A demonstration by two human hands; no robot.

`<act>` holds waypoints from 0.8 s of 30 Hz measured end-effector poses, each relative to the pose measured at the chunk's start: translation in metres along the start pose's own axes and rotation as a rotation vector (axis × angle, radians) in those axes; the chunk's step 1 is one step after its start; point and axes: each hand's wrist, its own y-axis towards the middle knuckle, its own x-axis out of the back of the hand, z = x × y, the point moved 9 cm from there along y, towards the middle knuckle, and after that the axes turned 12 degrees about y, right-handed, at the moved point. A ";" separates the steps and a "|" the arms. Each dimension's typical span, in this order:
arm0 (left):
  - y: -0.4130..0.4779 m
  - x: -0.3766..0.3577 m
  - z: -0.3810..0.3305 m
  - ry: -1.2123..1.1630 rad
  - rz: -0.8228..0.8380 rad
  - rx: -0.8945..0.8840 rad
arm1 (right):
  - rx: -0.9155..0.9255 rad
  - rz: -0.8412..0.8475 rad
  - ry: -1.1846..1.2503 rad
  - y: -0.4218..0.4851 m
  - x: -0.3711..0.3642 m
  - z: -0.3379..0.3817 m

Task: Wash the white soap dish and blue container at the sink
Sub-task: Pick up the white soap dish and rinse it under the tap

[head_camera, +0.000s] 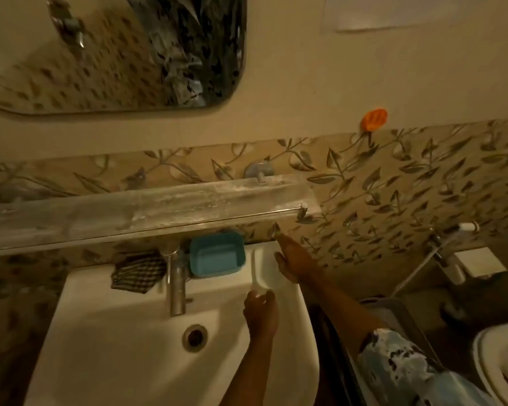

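So the white soap dish (263,265) is being held at the far right corner of the sink (106,326), up on the ledge. It's gripped from two ends: the left hand (260,315) is pinched on its near edge, thumb and fingers closed narrow around the rim, and the right hand (291,263) is laid along its right side with the fingers stretched out long, pressed against it. Whether the dish is lifted or resting on the ledge can't really be told, it's pretty blurry there.

The blue container (216,253) is parked just left of the dish on the same back ledge, untouched, tucked under the glass shelf (135,213). The tap (176,284) is found right beside it on the left, with a checked cloth (137,272) further left. No running water can be made out. An orange holder (374,119) is stuck on the wall far right.
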 end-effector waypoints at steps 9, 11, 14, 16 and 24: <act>0.024 -0.017 -0.005 -0.059 -0.045 0.124 | -0.054 0.108 -0.029 0.037 -0.020 -0.017; 0.029 -0.015 -0.005 -0.068 -0.058 0.104 | -0.068 0.094 -0.017 0.037 -0.020 -0.020; 0.028 -0.001 -0.002 -0.098 -0.103 0.077 | -0.101 0.079 0.007 0.026 -0.020 -0.026; 0.026 0.006 0.005 -0.181 -0.100 0.068 | -0.125 0.056 0.043 0.017 -0.019 -0.031; 0.010 0.056 0.018 -0.151 0.006 -0.081 | -0.246 0.028 0.303 -0.028 -0.028 -0.030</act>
